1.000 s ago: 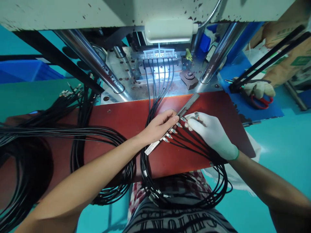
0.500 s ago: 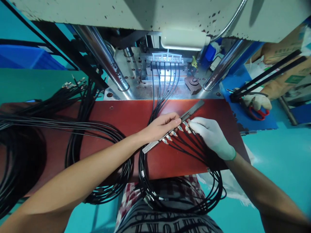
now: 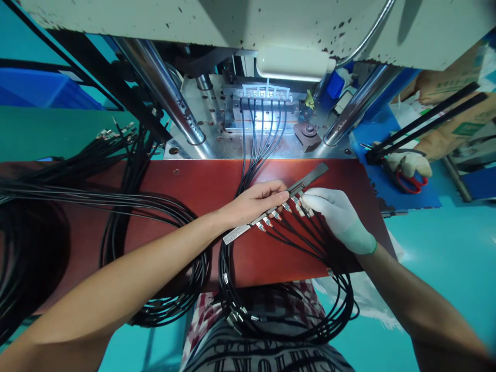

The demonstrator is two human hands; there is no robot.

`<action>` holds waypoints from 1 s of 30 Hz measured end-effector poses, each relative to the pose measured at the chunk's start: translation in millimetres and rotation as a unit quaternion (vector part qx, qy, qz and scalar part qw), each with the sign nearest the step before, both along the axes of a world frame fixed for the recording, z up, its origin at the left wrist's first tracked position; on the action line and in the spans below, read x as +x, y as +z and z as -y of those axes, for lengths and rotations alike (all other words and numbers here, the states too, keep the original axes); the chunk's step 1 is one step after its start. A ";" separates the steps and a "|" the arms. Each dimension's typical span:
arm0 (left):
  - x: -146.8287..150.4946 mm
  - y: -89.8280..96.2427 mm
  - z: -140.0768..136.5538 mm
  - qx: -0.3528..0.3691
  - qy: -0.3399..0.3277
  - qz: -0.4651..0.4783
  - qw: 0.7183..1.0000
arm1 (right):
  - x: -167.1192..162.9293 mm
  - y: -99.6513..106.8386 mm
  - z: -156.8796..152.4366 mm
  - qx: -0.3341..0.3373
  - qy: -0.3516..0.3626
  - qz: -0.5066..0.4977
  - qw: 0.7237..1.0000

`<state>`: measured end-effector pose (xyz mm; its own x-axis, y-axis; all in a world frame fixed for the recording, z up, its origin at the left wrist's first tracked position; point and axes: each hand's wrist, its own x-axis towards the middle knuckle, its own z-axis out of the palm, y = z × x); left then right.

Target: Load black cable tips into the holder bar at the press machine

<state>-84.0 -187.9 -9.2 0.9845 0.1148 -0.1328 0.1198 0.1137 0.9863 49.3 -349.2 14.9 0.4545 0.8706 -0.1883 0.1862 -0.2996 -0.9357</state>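
My bare left hand (image 3: 262, 202) grips the middle of a long metal bar (image 3: 237, 233), which slants up to the right above the red board. Several metal connectors (image 3: 276, 215) sit in a row along the bar's near side, each with a black cable (image 3: 292, 243) trailing toward me. In a white glove, my right hand (image 3: 331, 212) pinches a connector at the row's right end, against the bar; the fingertips partly hide it. Behind the bar, several cables run into a lit metal mould (image 3: 264, 116), where a white moulded strip (image 3: 266, 92) lies across their ends.
The red board (image 3: 240, 268) spans the front of the press, between its two steel columns (image 3: 166, 98). Coils of black cable (image 3: 194, 274) lie to the left and over my lap. Red-handled scissors (image 3: 414, 183) rest on the blue shelf at right. A white lamp (image 3: 294, 63) hangs above the mould.
The bar has shifted slightly, its left end a little further left. My right fingers stay at the right-end connector with a small movement. The cables in the mould look the same.
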 end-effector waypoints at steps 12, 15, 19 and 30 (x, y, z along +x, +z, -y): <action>3.2 -2.8 6.1 0.149 0.015 0.057 0.987 | -2.4 2.1 0.4 -0.043 0.027 0.122 0.991; 3.6 -6.2 7.6 0.121 0.031 0.041 0.991 | -6.0 3.5 6.1 -0.043 -0.009 0.229 0.972; 3.6 -8.5 7.9 0.107 0.031 0.029 0.993 | -18.7 4.8 16.2 0.032 -0.036 0.492 0.869; 4.4 -4.8 10.9 0.106 0.038 0.031 0.993 | -36.9 -1.3 5.4 -0.015 0.010 0.623 0.782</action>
<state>-79.6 -198.9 -14.0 0.9776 0.2071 -0.0372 0.0573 -0.0920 0.9941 12.5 -354.6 13.5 0.2878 0.8838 0.3690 0.9528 -0.3032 -0.0168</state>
